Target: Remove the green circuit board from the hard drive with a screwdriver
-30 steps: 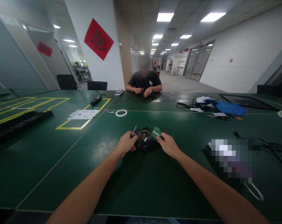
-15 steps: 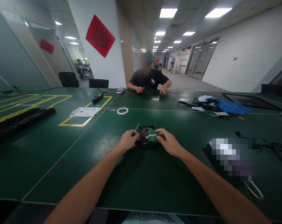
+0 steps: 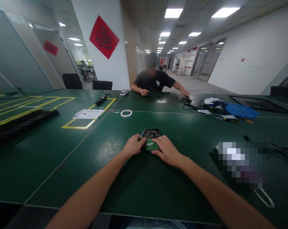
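A black hard drive (image 3: 152, 133) lies on the green table (image 3: 139, 178) in front of me, with a small green circuit board (image 3: 150, 145) on its near part. My right hand (image 3: 166, 150) lies over the board, fingers spread and pressing down on it. My left hand (image 3: 132, 146) is curled at the drive's left edge and holds a thin screwdriver (image 3: 142, 133) whose metal tip points up and away.
A person in a black shirt (image 3: 155, 83) sits across the table, one arm reaching to cables (image 3: 193, 105). A white tape ring (image 3: 126, 113), papers (image 3: 88, 113), a blue tray (image 3: 240, 110), a black keyboard-like bar (image 3: 24, 120) and tiny screws (image 3: 179, 138) lie around.
My right hand has brought the green board down from a tilted, lifted position onto the drive and now presses it flat. The person opposite has reached to the right.
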### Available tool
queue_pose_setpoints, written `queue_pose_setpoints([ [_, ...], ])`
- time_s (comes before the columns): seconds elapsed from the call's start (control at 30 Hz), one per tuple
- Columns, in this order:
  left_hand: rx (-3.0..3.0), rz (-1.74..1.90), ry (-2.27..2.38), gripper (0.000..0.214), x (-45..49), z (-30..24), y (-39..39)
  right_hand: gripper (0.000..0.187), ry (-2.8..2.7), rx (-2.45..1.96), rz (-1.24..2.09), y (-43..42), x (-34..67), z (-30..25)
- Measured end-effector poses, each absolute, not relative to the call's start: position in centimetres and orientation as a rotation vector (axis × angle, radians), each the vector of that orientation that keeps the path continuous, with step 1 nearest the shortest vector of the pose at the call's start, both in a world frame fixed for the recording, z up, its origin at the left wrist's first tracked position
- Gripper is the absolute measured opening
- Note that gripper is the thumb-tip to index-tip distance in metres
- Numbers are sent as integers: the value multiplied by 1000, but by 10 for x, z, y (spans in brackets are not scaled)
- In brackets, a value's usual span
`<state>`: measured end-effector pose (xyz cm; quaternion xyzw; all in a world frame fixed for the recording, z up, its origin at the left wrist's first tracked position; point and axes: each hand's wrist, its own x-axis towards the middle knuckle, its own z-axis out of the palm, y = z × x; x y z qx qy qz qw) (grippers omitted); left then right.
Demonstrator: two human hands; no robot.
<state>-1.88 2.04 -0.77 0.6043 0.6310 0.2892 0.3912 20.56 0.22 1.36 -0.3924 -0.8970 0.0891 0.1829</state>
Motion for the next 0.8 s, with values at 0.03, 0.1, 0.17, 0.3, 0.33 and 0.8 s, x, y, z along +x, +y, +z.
queue_pose_setpoints([
  [0.03, 1538, 731, 1600, 30, -19, -8, 21, 52, -2536, -1107, 220, 2, 206, 13],
  [0.1, 1544, 727, 1597, 30, -19, -8, 21, 52, -2537, -1116, 152, 1, 208, 11],
  [0.17, 1546, 725, 1598, 30, -19, -8, 22, 50, -2538, -1123, 92, 1, 208, 10],
  [0.3, 1548, 730, 1624, 36, -17, -6, 20, 43, -2570, -1102, 51, 0, 207, 10],
  [0.33, 1553, 730, 1638, 38, -17, -5, 20, 42, -2577, -1100, 47, 0, 205, 11],
  [0.8, 1605, 710, 1645, 35, -18, -9, 21, 41, -2587, -1142, 25, -6, 208, 14],
])
